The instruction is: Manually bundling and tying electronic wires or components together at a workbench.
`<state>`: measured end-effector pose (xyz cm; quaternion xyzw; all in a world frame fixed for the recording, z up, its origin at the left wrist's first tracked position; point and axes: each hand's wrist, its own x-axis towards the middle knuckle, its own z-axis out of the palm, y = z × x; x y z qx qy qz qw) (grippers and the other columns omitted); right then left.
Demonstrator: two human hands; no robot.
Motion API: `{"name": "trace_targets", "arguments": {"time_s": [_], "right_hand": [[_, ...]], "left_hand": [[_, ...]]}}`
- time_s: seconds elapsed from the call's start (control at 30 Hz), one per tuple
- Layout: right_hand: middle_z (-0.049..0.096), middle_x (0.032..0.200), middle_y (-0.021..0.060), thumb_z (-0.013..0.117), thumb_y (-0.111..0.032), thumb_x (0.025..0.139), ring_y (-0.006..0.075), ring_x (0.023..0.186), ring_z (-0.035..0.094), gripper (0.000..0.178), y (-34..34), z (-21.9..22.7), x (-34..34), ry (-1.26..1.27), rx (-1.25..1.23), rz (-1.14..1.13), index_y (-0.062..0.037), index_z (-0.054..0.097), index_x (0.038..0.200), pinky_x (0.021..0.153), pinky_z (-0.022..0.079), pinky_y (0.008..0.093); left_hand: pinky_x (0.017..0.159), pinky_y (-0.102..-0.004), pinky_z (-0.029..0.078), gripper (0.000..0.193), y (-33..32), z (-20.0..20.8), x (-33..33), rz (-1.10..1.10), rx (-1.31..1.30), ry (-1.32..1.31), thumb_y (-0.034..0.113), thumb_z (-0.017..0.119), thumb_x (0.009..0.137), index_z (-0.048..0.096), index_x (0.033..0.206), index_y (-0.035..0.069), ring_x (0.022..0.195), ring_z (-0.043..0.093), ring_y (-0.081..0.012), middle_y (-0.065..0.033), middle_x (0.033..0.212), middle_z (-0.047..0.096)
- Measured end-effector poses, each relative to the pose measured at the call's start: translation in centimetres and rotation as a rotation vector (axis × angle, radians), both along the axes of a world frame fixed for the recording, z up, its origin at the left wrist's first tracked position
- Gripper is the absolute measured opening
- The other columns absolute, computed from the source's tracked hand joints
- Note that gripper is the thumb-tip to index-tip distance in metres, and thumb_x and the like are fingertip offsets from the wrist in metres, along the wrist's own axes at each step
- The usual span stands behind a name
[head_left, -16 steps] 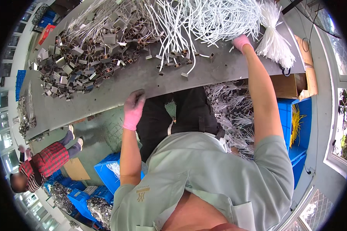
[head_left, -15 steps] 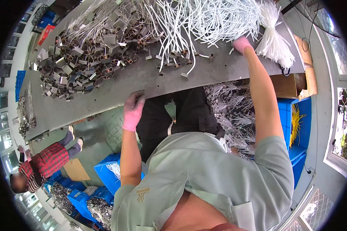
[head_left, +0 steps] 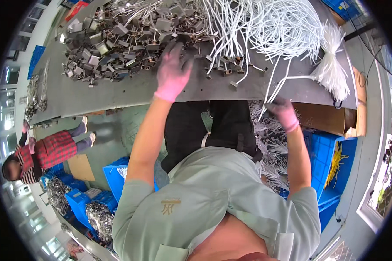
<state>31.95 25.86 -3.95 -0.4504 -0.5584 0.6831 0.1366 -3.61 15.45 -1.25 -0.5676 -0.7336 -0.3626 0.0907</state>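
My right hand (head_left: 285, 115), in a pink glove with dark fingers, is closed on the ends of a few white wires (head_left: 278, 85) at the table's near edge. These wires stretch up toward a large tangle of white wires (head_left: 287, 30). My left hand (head_left: 173, 71), gloved the same way, reaches over the table with fingers and thumb apart. Its fingertips are at the near edge of a heap of small metal-cased parts (head_left: 117, 43), and I see nothing held in it. Several wires with small parts on their ends (head_left: 231, 65) lie between my hands.
A tied white wire bundle (head_left: 331, 65) lies at the right of the grey table (head_left: 135, 93). Below are a cardboard box (head_left: 322, 117), a blue crate with yellow wires (head_left: 335, 161) and heaped wired parts (head_left: 272, 148). At the far left stands another person (head_left: 52, 150) in a red checked apron.
My right hand has come back from the wire tangle to the table's near edge, drawing white wires along. My left hand has moved forward from the edge to the metal-cased parts and spread its fingers.
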Motion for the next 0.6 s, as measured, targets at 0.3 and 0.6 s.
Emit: {"name": "trace_targets", "arguments": {"time_s": [0.3,0.6], "right_hand": [[0.065,0.088,0.0062,0.062,-0.013,0.082,0.0132,0.080,0.058,0.030,-5.2,0.3,-4.2,0.257,-0.087,0.182,0.0045,0.063,0.106,0.076,0.046,0.0265],[0.066,0.086,0.0118,0.059,-0.012,0.088,0.0199,0.078,0.064,0.025,-3.8,-1.1,-13.3,0.349,-0.054,0.014,0.0071,0.062,0.104,0.072,0.052,0.0292]], "left_hand": [[0.083,-0.0433,0.053,0.054,6.8,0.6,0.5,0.257,-0.402,-0.013,0.027,0.063,0.083,0.045,0.131,0.008,0.099,0.062,-0.0380,-0.0189,0.133,0.042],[0.075,-0.0407,0.052,0.018,2.3,-2.7,-0.8,0.076,0.017,0.130,0.022,0.063,0.082,0.060,0.093,0.009,0.085,0.063,-0.0295,-0.0076,0.099,0.060]]}}
